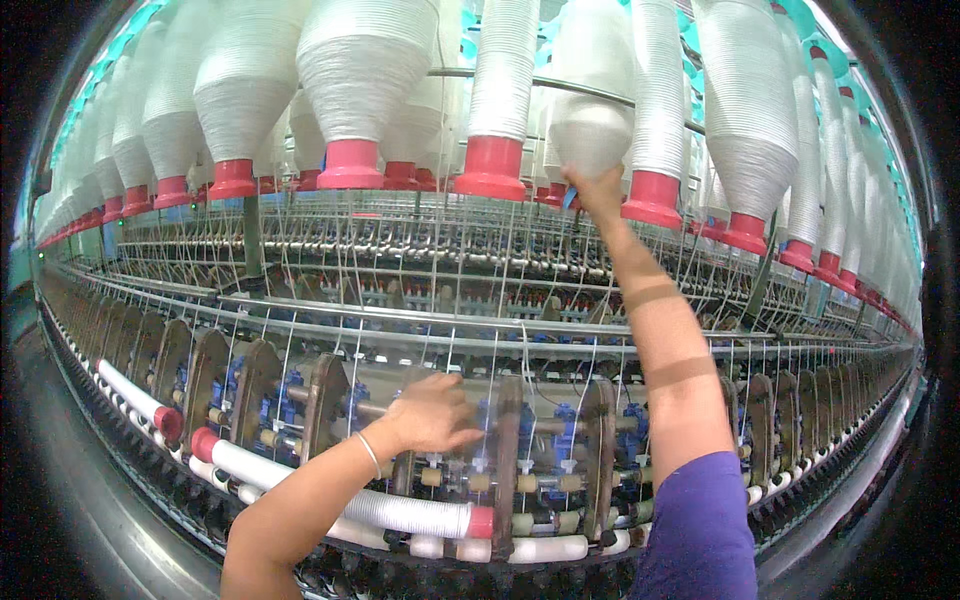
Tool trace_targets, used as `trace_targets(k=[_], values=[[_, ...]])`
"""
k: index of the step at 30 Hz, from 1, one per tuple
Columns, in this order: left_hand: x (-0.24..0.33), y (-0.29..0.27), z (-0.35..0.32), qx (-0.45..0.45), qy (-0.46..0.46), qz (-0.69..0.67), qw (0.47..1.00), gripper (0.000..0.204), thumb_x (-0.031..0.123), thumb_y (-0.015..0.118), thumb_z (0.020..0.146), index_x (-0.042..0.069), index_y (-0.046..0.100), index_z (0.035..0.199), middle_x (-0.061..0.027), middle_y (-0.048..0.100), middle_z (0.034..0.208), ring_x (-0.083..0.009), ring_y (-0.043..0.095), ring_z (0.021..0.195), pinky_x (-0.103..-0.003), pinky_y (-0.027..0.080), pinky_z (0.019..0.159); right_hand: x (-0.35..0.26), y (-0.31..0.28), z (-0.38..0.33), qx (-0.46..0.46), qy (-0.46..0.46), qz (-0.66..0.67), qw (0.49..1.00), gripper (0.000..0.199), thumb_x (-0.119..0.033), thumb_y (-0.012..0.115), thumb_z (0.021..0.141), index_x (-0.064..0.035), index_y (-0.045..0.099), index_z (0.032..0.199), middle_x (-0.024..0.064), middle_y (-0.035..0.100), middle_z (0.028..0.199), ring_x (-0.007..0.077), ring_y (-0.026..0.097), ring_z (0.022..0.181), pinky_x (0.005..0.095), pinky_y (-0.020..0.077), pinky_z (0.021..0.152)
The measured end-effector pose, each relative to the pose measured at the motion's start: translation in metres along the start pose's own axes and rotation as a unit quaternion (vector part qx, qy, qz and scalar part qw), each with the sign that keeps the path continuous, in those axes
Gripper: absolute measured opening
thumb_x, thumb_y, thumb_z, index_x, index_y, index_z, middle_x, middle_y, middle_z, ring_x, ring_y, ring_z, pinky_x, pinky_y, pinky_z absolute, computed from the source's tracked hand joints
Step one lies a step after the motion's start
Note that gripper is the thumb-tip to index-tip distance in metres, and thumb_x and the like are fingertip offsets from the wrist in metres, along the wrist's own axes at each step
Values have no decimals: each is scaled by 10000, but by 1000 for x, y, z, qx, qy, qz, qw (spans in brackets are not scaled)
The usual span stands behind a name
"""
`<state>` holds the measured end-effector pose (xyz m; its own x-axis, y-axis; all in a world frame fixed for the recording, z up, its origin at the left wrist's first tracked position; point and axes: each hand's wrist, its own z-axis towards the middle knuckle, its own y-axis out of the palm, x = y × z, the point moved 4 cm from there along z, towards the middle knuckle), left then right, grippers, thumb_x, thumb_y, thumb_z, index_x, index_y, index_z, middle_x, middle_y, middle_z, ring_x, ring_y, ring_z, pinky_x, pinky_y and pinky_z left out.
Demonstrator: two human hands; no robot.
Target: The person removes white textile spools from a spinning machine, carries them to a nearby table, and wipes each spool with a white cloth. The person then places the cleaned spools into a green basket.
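Observation:
My right hand [597, 192] is raised at the lower end of a hanging white roving bobbin [590, 125] behind the front row. Its fingers are closed around the bobbin's bottom, and the hand covers that end. A small blue piece [570, 196] shows beside the fingers. Lower down, my left hand [432, 412] hovers in front of the drafting rollers with fingers loosely apart and nothing visible in them. Under the left forearm, a roving bobbin [410, 512] with red ends lies across the front of the spinning frame, partly hidden by that arm.
Large white roving bobbins [368, 70] with pink-red bases hang in rows overhead. Strands run down to the rollers and blue fittings [565, 430]. Another white tube with a red end [135, 393] lies at the left. Metal rails [430, 318] cross the frame.

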<state>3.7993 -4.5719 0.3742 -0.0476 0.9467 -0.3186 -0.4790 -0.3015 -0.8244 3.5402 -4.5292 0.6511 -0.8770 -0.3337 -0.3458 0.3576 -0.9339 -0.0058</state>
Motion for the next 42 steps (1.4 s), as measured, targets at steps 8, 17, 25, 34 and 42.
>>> trace_targets(k=[8, 17, 25, 34, 42], values=[[5, -17, 21, -73, -134, -134, 979, 383, 412, 578, 791, 106, 629, 1016, -101, 617, 888, -290, 571, 912, -390, 464, 780, 36, 3, -9, -109, 96, 31, 989, 540, -282, 732, 650, 67, 525, 1006, 131, 593, 935, 235, 573, 810, 337, 473, 697], [-70, -193, 266, 565, -151, 20, 811, 178, 183, 558, 811, 17, 601, 767, -150, 611, 729, -306, 605, 683, -410, 465, 631, 31, 2, -30, -30, 71, -11, 997, 423, -342, 689, 658, -11, 634, 917, 223, 621, 920, 353, 597, 895, 434, 465, 783], [-136, -275, 340, 335, 78, 66, 937, 271, 278, 556, 817, 31, 650, 873, -127, 604, 877, -238, 572, 819, -347, 454, 731, 39, 22, -37, 66, 88, 71, 991, 513, -356, 735, 629, 26, 600, 943, 237, 605, 926, 408, 569, 890, 433, 447, 827], [-76, -186, 265, 534, -76, -11, 842, 273, 264, 553, 834, 0, 603, 887, -162, 588, 833, -277, 559, 753, -366, 433, 706, 37, 11, -99, -240, 429, 547, 678, 727, -561, 640, 704, -56, 492, 1206, 146, 578, 1052, 247, 597, 847, 400, 521, 679], [-3, -11, 135, 381, -346, -352, 782, 269, 235, 582, 854, -12, 584, 959, -19, 568, 785, -69, 469, 672, -225, 377, 576, 21, 35, -120, -403, 212, 395, 798, 307, -297, 681, 703, 1, 659, 772, 163, 653, 761, 233, 642, 707, 374, 494, 717]])
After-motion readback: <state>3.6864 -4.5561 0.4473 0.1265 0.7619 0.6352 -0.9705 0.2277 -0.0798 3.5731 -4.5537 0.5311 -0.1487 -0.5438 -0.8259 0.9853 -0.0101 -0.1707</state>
